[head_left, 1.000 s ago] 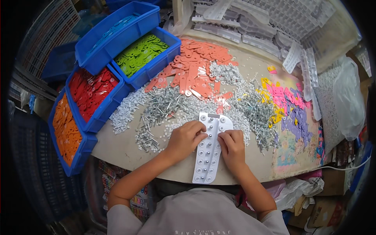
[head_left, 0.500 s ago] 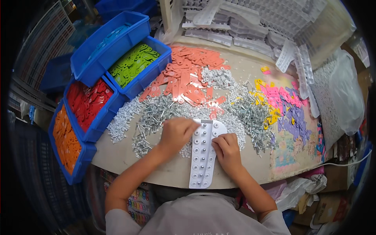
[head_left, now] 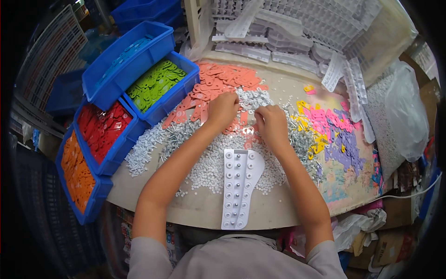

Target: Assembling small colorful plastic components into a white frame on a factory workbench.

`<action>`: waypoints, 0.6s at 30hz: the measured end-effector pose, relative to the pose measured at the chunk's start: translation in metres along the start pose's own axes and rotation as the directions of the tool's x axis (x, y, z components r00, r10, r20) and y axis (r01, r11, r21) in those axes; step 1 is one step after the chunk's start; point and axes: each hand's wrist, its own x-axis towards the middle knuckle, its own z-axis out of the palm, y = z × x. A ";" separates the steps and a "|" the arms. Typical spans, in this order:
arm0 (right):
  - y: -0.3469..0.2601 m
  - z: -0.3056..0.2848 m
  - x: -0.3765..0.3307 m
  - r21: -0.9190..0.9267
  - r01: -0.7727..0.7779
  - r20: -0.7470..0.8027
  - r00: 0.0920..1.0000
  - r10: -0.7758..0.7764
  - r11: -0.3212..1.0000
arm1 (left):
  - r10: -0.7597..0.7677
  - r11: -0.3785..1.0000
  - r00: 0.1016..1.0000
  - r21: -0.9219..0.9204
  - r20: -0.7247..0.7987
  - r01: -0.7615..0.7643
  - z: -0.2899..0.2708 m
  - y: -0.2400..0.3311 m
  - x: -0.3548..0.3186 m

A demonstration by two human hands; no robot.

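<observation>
1. Near the front edge of the tabletop lies a white perforated card, its long axis running away from the person; neither hand touches it.
2. Beyond its far end, both hands work in the salmon tags and metal pins. The left hand is curled, fingertips pressed on the pile. The right hand, slightly nearer the card, has its fingers bent together; whether it pinches a piece I cannot tell.
3. Left of them stand blue bins with green, red and orange tags; at right lie pink, yellow and purple tags.
</observation>
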 end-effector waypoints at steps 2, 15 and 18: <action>0.007 0.016 0.011 -0.121 -0.008 0.035 0.999 0.012 0.993 | 0.043 0.999 0.999 -0.003 0.010 -0.043 -0.002 0.000 -0.001; 0.012 0.044 0.011 -0.198 -0.034 0.004 0.999 0.036 0.980 | -0.178 0.948 0.983 -0.259 0.047 0.184 -0.018 -0.002 -0.015; -0.008 0.012 -0.001 -0.048 -0.132 0.051 0.990 0.134 0.990 | -0.060 0.918 0.995 -0.387 0.074 0.084 -0.053 0.010 -0.050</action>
